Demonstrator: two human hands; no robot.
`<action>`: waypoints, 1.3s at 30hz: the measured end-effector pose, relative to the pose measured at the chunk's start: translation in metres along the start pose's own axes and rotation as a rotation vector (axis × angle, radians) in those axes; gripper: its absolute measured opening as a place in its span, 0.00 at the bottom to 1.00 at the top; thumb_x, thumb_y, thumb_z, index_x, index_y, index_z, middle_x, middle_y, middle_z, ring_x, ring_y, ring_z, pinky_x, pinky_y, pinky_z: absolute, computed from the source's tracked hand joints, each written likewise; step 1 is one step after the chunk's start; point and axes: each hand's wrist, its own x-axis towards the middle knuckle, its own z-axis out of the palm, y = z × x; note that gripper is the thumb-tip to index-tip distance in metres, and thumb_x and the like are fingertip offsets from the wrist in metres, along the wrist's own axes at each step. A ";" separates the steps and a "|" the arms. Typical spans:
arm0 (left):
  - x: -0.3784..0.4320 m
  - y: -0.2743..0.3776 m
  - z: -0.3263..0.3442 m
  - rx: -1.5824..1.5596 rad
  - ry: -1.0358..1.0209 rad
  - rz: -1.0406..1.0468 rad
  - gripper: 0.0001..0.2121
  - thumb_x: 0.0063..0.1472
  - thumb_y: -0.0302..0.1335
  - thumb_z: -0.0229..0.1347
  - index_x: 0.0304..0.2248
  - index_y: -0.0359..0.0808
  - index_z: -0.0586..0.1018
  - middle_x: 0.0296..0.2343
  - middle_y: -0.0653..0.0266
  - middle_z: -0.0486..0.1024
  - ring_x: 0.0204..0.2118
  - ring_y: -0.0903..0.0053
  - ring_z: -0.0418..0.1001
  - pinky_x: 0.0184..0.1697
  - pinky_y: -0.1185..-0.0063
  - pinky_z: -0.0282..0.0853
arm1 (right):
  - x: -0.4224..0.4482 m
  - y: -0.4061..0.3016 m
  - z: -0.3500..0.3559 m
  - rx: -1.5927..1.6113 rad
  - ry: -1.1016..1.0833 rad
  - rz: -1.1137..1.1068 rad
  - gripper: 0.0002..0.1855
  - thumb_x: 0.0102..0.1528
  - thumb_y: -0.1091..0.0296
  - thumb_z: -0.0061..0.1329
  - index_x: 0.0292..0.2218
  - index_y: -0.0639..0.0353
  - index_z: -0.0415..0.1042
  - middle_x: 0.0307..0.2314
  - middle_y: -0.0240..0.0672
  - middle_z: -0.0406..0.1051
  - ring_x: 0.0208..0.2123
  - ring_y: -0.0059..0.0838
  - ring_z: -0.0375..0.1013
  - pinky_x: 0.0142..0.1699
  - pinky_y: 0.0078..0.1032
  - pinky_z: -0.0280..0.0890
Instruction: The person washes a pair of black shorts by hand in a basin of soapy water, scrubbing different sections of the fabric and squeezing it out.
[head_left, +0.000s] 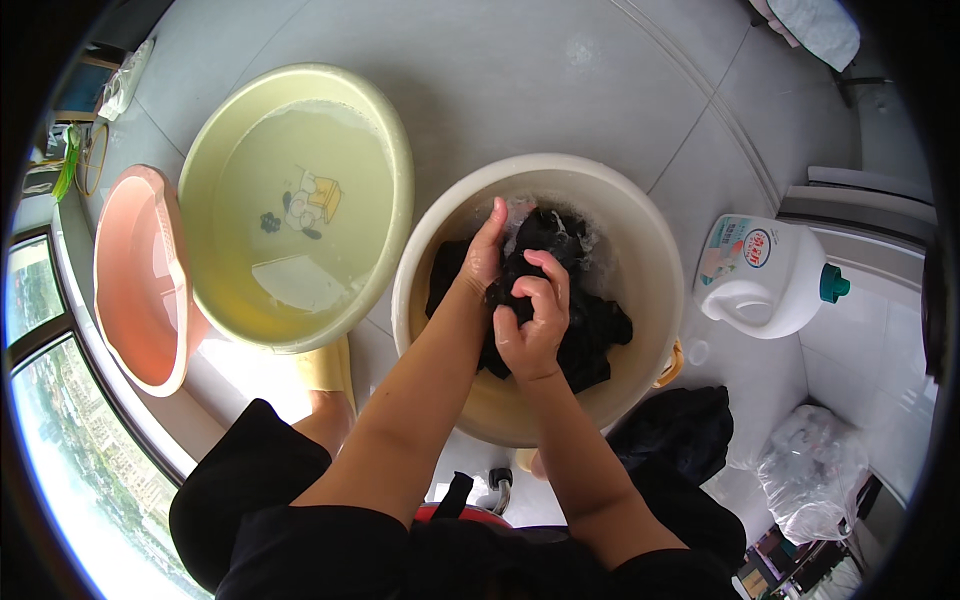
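Observation:
A wet black garment (596, 330) lies bunched in cloudy, slightly foamy water inside a round off-white basin (664, 247). My left hand (484, 259) grips part of the cloth from its left side, thumb up and fingers mostly hidden by the fabric. Just below and to the right, my right hand (538, 322) has its fingers curled against the same bunched cloth. Both hands are wet and close together over the middle of the basin. Some of the cloth lies left of my left wrist, against the basin's inner wall.
Left of me stands a yellow-green basin (401, 187) of water, with a pink basin (142, 277) tilted beside it. A white detergent jug (765, 277) with a green cap lies at right. Nearby are dark cloth (686, 431) and a filled clear plastic bag (810, 472).

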 end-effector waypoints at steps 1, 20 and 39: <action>-0.021 0.016 0.026 0.143 0.120 -0.173 0.30 0.50 0.53 0.51 0.44 0.37 0.69 0.37 0.61 0.69 0.40 0.80 0.64 0.42 0.80 0.62 | 0.001 -0.012 0.002 -0.098 -0.084 -0.076 0.08 0.37 0.69 0.50 0.25 0.53 0.67 0.38 0.38 0.64 0.34 0.36 0.64 0.36 0.27 0.58; -0.065 -0.043 0.066 0.143 0.269 -0.172 0.04 0.53 0.28 0.52 0.27 0.38 0.71 0.24 0.68 0.71 0.27 0.81 0.68 0.31 0.81 0.65 | 0.055 0.089 -0.055 -0.622 -0.455 0.526 0.22 0.51 0.50 0.40 0.24 0.63 0.71 0.26 0.49 0.70 0.28 0.50 0.68 0.35 0.39 0.62; -0.051 -0.023 -0.021 1.984 0.652 -0.102 0.38 0.49 0.44 0.55 0.54 0.35 0.51 0.50 0.46 0.52 0.48 0.55 0.60 0.49 0.68 0.60 | -0.066 0.084 -0.023 -0.649 -1.050 0.312 0.44 0.42 0.58 0.54 0.56 0.54 0.47 0.56 0.44 0.37 0.58 0.48 0.36 0.56 0.43 0.46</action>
